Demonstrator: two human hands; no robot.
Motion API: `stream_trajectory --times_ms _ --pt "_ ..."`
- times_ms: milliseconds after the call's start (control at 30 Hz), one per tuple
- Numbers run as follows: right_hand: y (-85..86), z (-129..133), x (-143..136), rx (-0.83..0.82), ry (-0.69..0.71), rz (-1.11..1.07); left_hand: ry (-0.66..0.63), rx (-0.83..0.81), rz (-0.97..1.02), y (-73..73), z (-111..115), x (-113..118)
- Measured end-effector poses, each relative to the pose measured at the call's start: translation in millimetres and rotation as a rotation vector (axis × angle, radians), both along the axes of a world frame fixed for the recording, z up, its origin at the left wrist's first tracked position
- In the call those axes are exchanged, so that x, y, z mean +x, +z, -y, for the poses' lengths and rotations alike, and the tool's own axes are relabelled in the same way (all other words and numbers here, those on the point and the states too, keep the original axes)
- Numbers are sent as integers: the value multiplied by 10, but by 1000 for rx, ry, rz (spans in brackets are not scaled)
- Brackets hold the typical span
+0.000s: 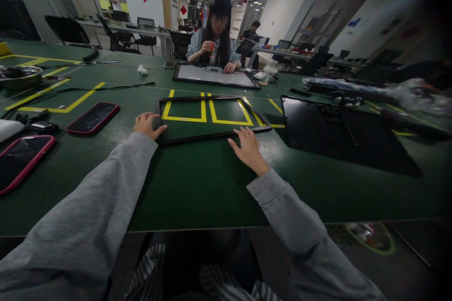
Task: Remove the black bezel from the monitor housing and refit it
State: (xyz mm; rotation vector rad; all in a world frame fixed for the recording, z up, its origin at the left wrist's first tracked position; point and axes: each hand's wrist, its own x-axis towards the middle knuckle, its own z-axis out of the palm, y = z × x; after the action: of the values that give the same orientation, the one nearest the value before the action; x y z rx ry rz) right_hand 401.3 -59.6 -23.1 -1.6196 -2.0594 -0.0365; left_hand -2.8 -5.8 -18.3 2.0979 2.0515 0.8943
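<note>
A thin black rectangular frame (197, 138) lies flat on the green table (197, 188), with yellow tape lines showing through its opening. At the frame's left edge, my left hand (148, 126) rests with thumb and fingers spread, touching the corner area. My right hand (247, 149) is at the near edge of the frame toward the right, its fingers apart and the fingertips at the bar. Neither hand is closed around anything.
Right of the frame lies a black panel (339, 131). Two red-edged phones (93, 118) and a metal bowl (20, 77) are at left. Across the table a person (218, 37) works over a grey screen panel (212, 75). Plastic wrap (413, 96) lies far right.
</note>
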Motion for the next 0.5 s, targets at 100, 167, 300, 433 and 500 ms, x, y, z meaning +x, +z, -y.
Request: stream_trajectory --times_ms 100,167,300,433,500 --pt "-52 -59 84 -80 16 54 -136 -113 -84 -13 163 236" --pt "-46 -88 124 -79 21 62 -268 -161 -145 0 260 364" --pt "12 -116 141 -26 28 21 -343 -215 -224 50 294 382" --pt "16 -118 115 3 76 -19 -188 -213 -217 52 169 195" --pt "-10 -118 120 8 44 4 -157 -216 -202 28 102 99"
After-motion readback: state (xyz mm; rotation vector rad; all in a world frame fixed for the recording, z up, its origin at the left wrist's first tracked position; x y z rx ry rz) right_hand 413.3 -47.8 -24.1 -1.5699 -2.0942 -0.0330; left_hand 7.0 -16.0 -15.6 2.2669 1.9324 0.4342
